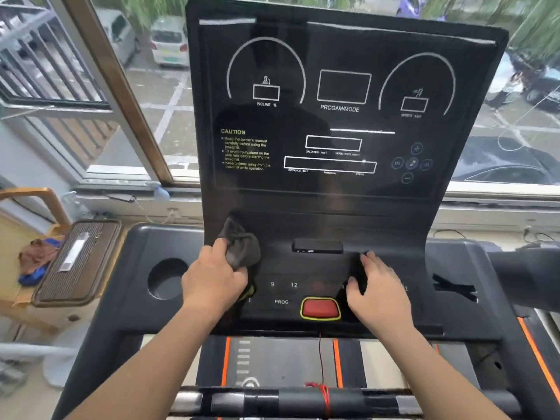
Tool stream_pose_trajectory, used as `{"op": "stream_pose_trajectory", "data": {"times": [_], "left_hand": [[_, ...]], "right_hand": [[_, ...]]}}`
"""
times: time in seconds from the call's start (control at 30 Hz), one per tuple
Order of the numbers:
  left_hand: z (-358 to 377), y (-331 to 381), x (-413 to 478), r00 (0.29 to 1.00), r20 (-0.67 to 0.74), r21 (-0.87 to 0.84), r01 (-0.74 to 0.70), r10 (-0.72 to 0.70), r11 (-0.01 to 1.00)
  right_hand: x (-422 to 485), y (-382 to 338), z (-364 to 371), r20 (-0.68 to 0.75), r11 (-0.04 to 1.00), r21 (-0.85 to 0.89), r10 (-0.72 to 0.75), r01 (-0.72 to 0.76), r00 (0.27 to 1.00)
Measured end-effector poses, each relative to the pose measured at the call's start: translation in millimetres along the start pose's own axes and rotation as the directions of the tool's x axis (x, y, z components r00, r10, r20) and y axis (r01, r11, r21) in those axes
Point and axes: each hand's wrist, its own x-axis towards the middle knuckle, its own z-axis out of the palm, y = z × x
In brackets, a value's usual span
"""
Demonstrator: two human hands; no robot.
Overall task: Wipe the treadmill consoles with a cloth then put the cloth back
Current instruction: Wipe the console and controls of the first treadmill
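The black treadmill console (342,198) stands upright right in front of me, its display dark, with white dials and a CAUTION label. My left hand (212,283) grips a bunched dark grey cloth (242,247) against the lower left of the console, just above the button panel. My right hand (378,292) rests on the right side of the button panel with its fingers spread and relaxed. A dark patch lies under its fingers, and I cannot tell whether that is cloth or shadow.
A red safety key (319,307) sits between my hands, its red cord hanging to the handlebar (303,401). A round cup holder (166,278) is left of the panel. Coloured rags (39,256) lie on a side table at the left. Another machine's arm (530,268) juts in at right.
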Motion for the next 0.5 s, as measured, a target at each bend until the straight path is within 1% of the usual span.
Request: {"op": "stream_pose_trajectory", "data": {"times": [0.1,0.2,0.33,0.5], "left_hand": [[6.8,13.5,-14.5,0.997,0.059,0.005,0.048,-0.049,0.999],[22.2,36.0,-35.0,0.993,0.105,0.016,0.052,-0.053,0.999],[41.8,74.8,-60.4,0.987,0.155,0.001,0.052,-0.051,0.999],[62.0,140.9,-80.6,0.967,0.254,0.068,-0.003,-0.014,0.998]], "right_hand": [[-1.0,6.5,-1.9,0.005,0.999,0.018,-0.042,0.042,0.999],[2.5,18.7,-6.9,0.055,0.993,0.056,-0.104,0.101,0.993],[3.4,44.9,-22.2,0.120,0.972,0.176,-0.181,0.158,0.976],[-2.3,89.2,-35.5,0.015,0.948,0.274,-0.174,0.163,0.985]]}}
